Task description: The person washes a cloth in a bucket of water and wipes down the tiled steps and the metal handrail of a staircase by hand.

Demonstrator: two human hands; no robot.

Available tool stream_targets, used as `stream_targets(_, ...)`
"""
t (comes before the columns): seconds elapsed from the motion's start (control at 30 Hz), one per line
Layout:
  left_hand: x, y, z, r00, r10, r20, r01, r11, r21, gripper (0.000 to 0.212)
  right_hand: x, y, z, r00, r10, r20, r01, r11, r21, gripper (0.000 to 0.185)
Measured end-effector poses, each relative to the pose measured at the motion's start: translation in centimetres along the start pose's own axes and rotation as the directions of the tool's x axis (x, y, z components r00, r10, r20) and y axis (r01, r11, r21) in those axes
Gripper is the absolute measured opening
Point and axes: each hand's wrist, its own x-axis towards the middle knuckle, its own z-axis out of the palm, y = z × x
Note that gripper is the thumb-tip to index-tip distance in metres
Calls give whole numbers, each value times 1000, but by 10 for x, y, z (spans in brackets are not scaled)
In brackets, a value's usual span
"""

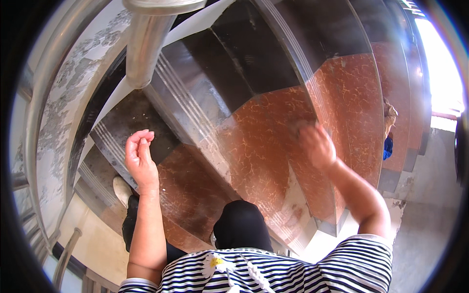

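Note:
My left hand (141,157) hangs above the lower steps with its fingers curled in and the thumb against them; nothing shows in it. Further right, my right hand (318,146) is blurred, near the riser edge of a step in the staircase (271,124). Whether it touches the step or holds something is unclear. The steps have reddish-brown veined tiles in the middle and black tiles along the side, with grooved nosings. My bent knee (242,223) in black trousers is over a lower tread, and one pale shoe (122,190) rests on a step.
A metal newel post (146,47) rises at the upper left, beside a curved metal handrail (40,84) and a peeling wall (88,47). A beige crumpled thing (390,115) and a blue one (387,148) lie on a higher step. Bright light enters at the right.

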Motion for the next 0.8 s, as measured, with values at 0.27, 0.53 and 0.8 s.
stream_targets(0.27,-4,1,3,999,-50,-4,50,998,-45,14,-81,-61,1,921,52,386,-140,969,204,27)
stream_targets(0.53,-8,2,8,999,-48,7,48,999,4,13,94,4,8,1000,24,-9,-24,1000,-13,32)
stream_targets(0.8,-11,7,-8,996,-92,-7,92,995,-28,13,-41,-105,53,746,273,608,-604,661,445,30)
